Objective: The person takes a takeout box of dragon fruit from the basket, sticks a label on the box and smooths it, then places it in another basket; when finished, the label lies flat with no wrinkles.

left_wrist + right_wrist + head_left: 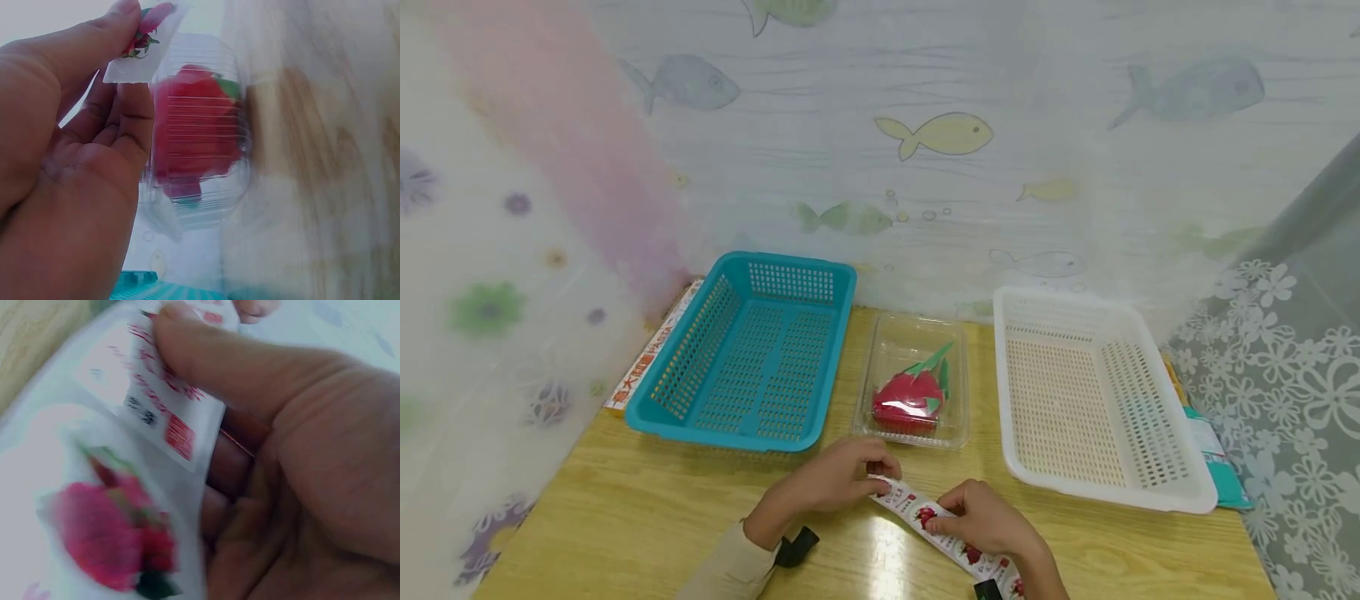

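A strip of white labels [951, 546], printed with red dragon fruit and red lettering, slants across the front of the table between both hands. My left hand [831, 477] pinches its upper left end between thumb and fingers; the torn-looking edge [128, 78] shows in the left wrist view. Farther along, my right hand [988, 518] grips the strip, its thumb lying over the printed face [178, 415]. Just beyond the hands stands a clear lidded plastic box [957, 421] with a red and green dragon fruit-like piece [906, 404] inside.
A blue-green perforated basket [827, 400] stands left of the box, a white one [1011, 433] on the right. Beside them lie a long printed packet [643, 367] and a teal packet [1228, 483]. A fish-patterned curtain [940, 208] hangs behind the table.
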Demonstrator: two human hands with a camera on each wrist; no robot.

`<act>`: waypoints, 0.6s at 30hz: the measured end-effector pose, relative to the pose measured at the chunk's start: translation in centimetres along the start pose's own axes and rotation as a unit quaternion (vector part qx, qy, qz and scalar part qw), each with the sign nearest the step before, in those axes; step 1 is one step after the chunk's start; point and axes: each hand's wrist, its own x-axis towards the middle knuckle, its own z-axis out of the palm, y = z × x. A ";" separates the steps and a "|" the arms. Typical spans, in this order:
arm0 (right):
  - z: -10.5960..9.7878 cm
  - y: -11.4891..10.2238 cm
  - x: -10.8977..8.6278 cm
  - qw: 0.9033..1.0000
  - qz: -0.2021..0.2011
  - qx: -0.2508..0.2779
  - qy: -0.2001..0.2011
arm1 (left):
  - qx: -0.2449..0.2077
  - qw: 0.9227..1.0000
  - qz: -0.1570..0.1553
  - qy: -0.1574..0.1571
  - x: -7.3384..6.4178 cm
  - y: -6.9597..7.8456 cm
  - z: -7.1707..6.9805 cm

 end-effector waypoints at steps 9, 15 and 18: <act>0.2 -0.1 0.0 0.999 0.009 0.004 0.047 | -0.035 0.998 -0.018 0.044 0.4 0.9 -1.1; -0.3 -1.3 -0.3 0.996 -0.006 0.037 0.082 | -0.070 0.984 0.027 0.159 1.1 1.6 -1.9; -0.7 -2.0 -0.4 0.992 -0.008 0.077 0.098 | -0.091 0.974 0.031 0.207 1.6 1.9 -2.0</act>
